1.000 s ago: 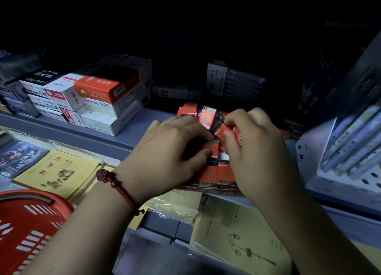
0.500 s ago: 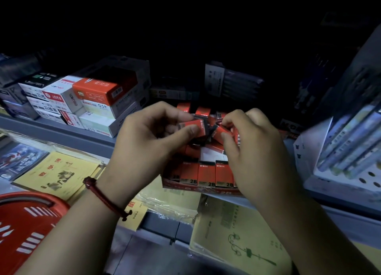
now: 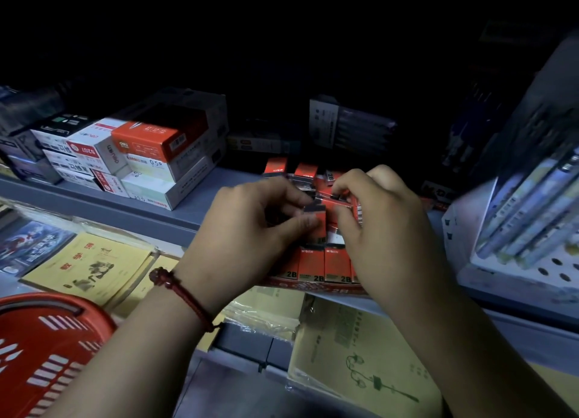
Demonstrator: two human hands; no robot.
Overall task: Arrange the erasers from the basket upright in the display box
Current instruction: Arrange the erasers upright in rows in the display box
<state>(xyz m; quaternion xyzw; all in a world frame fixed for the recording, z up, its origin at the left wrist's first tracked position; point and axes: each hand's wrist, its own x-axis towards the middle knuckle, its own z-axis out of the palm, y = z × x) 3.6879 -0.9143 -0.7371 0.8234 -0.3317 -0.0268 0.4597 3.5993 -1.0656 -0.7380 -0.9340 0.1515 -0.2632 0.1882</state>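
Centre frame, we log one display box [image 3: 313,288] on the shelf [image 3: 200,206]. It holds three front-row erasers [image 3: 336,262] upright (2B labels showing) and two back erasers [image 3: 305,168]. The left hand [image 3: 250,229] pinches one eraser [image 3: 318,221] above it. The right hand [image 3: 385,229] grasps a cluster [image 3: 340,200], count unclear. One red basket [image 3: 47,339] sits lower left.

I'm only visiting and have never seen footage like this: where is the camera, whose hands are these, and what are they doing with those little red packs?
There is no machine here. A person works with two bare hands, and the one camera sits on their head, looking forward and down. The left hand, with a red cord at the wrist, pinches one red eraser. The right hand grips several loose erasers. Below them, on the grey shelf, stands the display box, its front row upright and marked 2B. The red basket is at lower left, beside yellow notebooks.
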